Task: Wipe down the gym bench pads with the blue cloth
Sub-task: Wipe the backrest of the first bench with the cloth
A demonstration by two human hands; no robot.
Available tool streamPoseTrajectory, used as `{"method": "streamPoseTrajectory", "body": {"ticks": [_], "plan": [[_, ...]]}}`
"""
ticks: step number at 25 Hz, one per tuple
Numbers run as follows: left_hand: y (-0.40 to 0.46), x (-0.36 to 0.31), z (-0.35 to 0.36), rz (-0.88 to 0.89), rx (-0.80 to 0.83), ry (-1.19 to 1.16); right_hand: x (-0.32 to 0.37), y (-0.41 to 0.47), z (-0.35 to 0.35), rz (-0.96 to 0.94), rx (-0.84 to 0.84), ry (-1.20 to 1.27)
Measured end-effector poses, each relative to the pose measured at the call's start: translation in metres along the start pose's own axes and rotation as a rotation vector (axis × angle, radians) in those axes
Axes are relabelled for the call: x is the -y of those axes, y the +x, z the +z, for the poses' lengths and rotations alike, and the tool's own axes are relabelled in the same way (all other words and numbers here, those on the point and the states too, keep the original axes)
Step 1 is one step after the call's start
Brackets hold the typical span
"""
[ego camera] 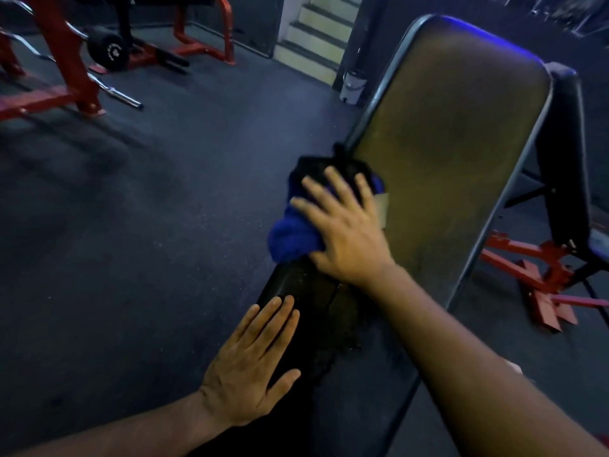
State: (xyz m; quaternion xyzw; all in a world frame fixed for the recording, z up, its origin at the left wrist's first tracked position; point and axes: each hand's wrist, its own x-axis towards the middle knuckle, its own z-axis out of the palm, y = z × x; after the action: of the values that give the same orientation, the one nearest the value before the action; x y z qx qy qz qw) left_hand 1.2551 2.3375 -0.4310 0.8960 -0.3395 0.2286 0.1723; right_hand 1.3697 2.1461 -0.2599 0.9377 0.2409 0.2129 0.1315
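From the head view, I had the cloth bunched on the far end of the seat pad, right at the gap under the tilted back pad. My worry was that it could slide into that gap or off the left edge, since only a flat palm pinned it. My right hand lay on it, fingers spread and straight, pressing, not gripping. My left hand rested flat on the near seat pad, fingers straight and holding nothing, bracing me
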Motion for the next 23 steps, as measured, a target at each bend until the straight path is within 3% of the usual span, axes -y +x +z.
{"method": "streamPoseTrajectory", "body": {"ticks": [2, 4, 7, 10, 15, 18, 20, 23], "plan": [[0.000, 0.000, -0.001, 0.000, -0.009, -0.017, 0.000, -0.037, -0.002, -0.091, 0.066, 0.000], [-0.001, 0.001, 0.002, 0.005, -0.016, -0.015, -0.026, -0.077, -0.008, -0.068, 0.072, 0.000], [0.000, 0.004, 0.005, 0.008, -0.024, 0.001, -0.057, -0.091, -0.018, 0.101, 0.066, 0.008], [-0.001, 0.002, 0.003, 0.013, -0.022, 0.011, -0.033, -0.047, -0.016, 0.342, -0.007, 0.079], [-0.001, -0.001, -0.001, -0.010, -0.018, -0.023, 0.009, -0.049, -0.041, 0.235, 0.119, 0.352], [-0.002, -0.001, -0.004, -0.008, 0.012, -0.028, 0.011, -0.106, -0.062, 0.514, -0.190, 0.440], [-0.002, 0.000, -0.003, 0.014, 0.029, -0.037, 0.013, -0.147, -0.064, 0.666, -0.265, 0.445], [0.001, 0.003, -0.008, 0.043, 0.012, -0.058, 0.020, -0.182, -0.045, 0.657, -0.077, 0.239]]}}
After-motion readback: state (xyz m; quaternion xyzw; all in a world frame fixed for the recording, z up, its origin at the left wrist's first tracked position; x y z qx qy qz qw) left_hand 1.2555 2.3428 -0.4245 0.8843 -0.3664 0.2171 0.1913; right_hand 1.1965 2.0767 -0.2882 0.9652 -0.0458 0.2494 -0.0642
